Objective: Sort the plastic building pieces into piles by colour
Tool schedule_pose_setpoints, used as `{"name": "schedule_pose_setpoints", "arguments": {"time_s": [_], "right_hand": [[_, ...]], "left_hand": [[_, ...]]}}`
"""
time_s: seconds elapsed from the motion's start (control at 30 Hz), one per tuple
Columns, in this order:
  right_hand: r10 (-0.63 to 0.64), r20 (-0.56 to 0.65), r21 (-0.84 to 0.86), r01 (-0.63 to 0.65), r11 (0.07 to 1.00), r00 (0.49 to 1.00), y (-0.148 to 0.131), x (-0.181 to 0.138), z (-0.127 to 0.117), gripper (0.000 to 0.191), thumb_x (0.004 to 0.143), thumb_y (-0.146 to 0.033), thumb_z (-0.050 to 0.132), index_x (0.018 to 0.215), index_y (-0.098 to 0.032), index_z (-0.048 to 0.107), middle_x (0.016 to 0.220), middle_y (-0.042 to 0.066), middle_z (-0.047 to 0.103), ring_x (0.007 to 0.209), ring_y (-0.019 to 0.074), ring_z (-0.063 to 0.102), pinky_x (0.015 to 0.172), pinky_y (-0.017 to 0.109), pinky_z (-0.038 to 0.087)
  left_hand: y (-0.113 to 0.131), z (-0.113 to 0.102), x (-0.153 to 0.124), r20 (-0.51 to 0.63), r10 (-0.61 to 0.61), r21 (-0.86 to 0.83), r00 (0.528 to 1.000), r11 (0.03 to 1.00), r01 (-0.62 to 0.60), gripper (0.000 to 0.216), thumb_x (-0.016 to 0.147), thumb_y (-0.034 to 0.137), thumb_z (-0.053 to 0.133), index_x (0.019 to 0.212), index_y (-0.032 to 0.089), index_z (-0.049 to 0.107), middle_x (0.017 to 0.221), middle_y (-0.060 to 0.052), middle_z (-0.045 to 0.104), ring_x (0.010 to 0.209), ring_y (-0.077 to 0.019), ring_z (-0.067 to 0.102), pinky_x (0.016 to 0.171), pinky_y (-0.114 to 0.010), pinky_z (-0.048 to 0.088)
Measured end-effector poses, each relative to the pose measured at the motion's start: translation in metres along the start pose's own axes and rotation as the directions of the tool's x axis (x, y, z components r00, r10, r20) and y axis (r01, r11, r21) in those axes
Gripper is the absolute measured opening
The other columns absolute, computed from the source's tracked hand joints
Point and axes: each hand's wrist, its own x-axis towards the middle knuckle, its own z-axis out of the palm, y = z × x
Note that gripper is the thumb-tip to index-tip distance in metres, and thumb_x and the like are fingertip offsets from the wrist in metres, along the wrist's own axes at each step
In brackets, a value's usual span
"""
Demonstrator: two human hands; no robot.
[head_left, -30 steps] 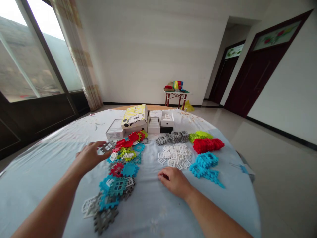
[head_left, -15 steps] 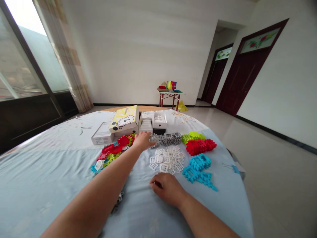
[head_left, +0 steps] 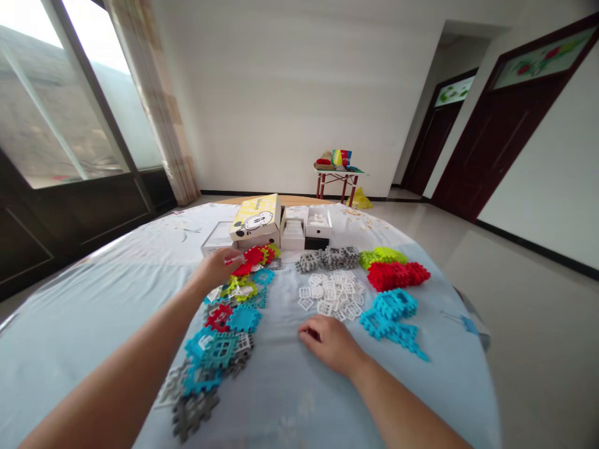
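Observation:
My left hand (head_left: 216, 269) is at the far end of a mixed pile of plastic interlocking building pieces. Its fingers are closed around the edge of a red interlocking piece (head_left: 253, 255). Below it the pile holds blue pieces (head_left: 244, 318), lime ones (head_left: 241, 289), white ones and a dark grey one (head_left: 194, 411). My right hand (head_left: 330, 343) rests on the cloth with fingers curled, and nothing shows in it. Just beyond it lie white window-shaped pieces (head_left: 334, 293). Sorted around these are grey pieces (head_left: 330, 258), lime pieces (head_left: 384, 255), red pieces (head_left: 397, 275) and blue pieces (head_left: 393, 315).
A yellow and white cartoon box (head_left: 256, 219) stands at the back of the round table, beside open white boxes (head_left: 318, 222). Light blue cloth (head_left: 281, 386) covers the near table. Across the room, a small table (head_left: 340, 172) carries coloured things near a yellow bag (head_left: 360, 199).
My left hand has moved left from the grey pieces to the red ones in the mixed pile. The view has turned left, uncovering more of that pile. My right hand stays curled on the cloth.

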Motion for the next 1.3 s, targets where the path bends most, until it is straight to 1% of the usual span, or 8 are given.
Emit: {"name": "schedule_pose_setpoints", "arguments": {"time_s": [0.1, 0.2, 0.37, 0.47, 0.67, 1.03, 1.17, 1.3], "right_hand": [[-0.008, -0.009, -0.002, 0.008, 1.000, 1.000, -0.001, 0.000, 0.000, 0.019, 0.082, -0.028, 0.048, 0.084, -0.021, 0.066, 0.081, 0.002, 0.064, 0.077, 0.0128, 0.057, 0.070, 0.021, 0.039], [-0.003, -0.005, -0.018, 0.003, 1.000, 1.000, -0.002, -0.001, 0.000, 0.020, 0.082, -0.028, 0.048, 0.083, -0.021, 0.066, 0.080, 0.002, 0.064, 0.074, 0.0123, 0.057, 0.067, 0.021, 0.039], [0.005, -0.015, -0.045, -0.006, 0.999, 1.000, -0.003, -0.001, 0.000, 0.020, 0.082, -0.028, 0.048, 0.084, -0.021, 0.066, 0.080, 0.002, 0.064, 0.075, 0.0124, 0.057, 0.067, 0.021, 0.039], [0.007, -0.011, -0.051, -0.008, 0.999, 1.000, -0.003, -0.001, 0.000, 0.019, 0.081, -0.027, 0.048, 0.084, -0.021, 0.066, 0.081, 0.002, 0.064, 0.076, 0.0125, 0.057, 0.068, 0.021, 0.039], [0.005, -0.008, -0.053, -0.005, 0.999, 1.000, -0.001, 0.000, 0.002, 0.020, 0.081, -0.028, 0.048, 0.085, -0.021, 0.066, 0.081, 0.002, 0.064, 0.075, 0.0123, 0.057, 0.069, 0.021, 0.040], [-0.005, 0.019, -0.037, 0.006, 0.999, 1.000, -0.002, -0.001, -0.002, 0.019, 0.081, -0.028, 0.049, 0.085, -0.022, 0.066, 0.081, 0.001, 0.064, 0.075, 0.0123, 0.057, 0.068, 0.021, 0.039], [-0.006, 0.012, -0.036, 0.007, 0.999, 1.000, -0.001, -0.001, -0.001, 0.019, 0.081, -0.028, 0.049, 0.085, -0.022, 0.066, 0.082, 0.002, 0.064, 0.075, 0.0124, 0.057, 0.069, 0.022, 0.039], [-0.007, 0.011, -0.051, 0.007, 0.999, 1.000, -0.001, 0.000, 0.000, 0.020, 0.081, -0.029, 0.049, 0.085, -0.021, 0.067, 0.081, 0.002, 0.064, 0.076, 0.0127, 0.057, 0.069, 0.022, 0.039]], "left_hand": [[-0.031, -0.004, -0.015, 0.000, -0.042, 0.016, 0.999, 0.999, 0.042, 0.047, 0.074, 0.050, 0.043, 0.101, 0.018, 0.063, 0.098, -0.006, 0.067, 0.089, -0.0201, 0.060, 0.077, -0.026, 0.043], [-0.041, -0.001, -0.024, 0.017, -0.042, 0.042, 0.999, 0.998, 0.041, 0.046, 0.074, 0.049, 0.042, 0.102, 0.019, 0.063, 0.100, -0.006, 0.067, 0.091, -0.0206, 0.059, 0.078, -0.027, 0.043], [-0.020, 0.007, -0.024, 0.015, 0.009, 0.095, 1.000, 0.995, -0.010, 0.046, 0.072, 0.046, 0.045, 0.108, 0.023, 0.062, 0.113, -0.008, 0.061, 0.106, -0.0265, 0.052, 0.087, -0.035, 0.038], [-0.005, 0.010, -0.020, 0.018, 0.039, 0.105, 0.999, 0.994, -0.041, 0.038, 0.068, 0.042, 0.053, 0.100, 0.027, 0.066, 0.111, -0.006, 0.062, 0.108, -0.0280, 0.050, 0.090, -0.036, 0.035], [0.003, 0.009, -0.015, 0.032, 0.049, 0.081, 0.998, 0.995, -0.052, 0.022, 0.066, 0.038, 0.054, 0.076, 0.027, 0.070, 0.095, -0.004, 0.067, 0.101, -0.0268, 0.054, 0.087, -0.034, 0.037], [0.003, 0.004, -0.020, 0.159, 0.068, -0.090, 0.985, 0.994, -0.054, 0.038, 0.071, 0.048, 0.047, 0.088, 0.021, 0.067, 0.081, -0.001, 0.069, 0.076, -0.0177, 0.061, 0.071, -0.027, 0.047], [-0.002, 0.003, -0.018, 0.071, -0.011, -0.044, 0.997, 0.999, 0.014, 0.043, 0.073, 0.047, 0.045, 0.098, 0.018, 0.064, 0.088, -0.005, 0.069, 0.080, -0.0191, 0.062, 0.071, -0.028, 0.047], [0.010, 0.004, -0.019, -0.039, -0.010, 0.052, 0.999, 0.999, 0.012, 0.041, 0.075, 0.045, 0.042, 0.101, 0.021, 0.063, 0.103, -0.006, 0.065, 0.097, -0.0239, 0.057, 0.082, -0.034, 0.041]]}}
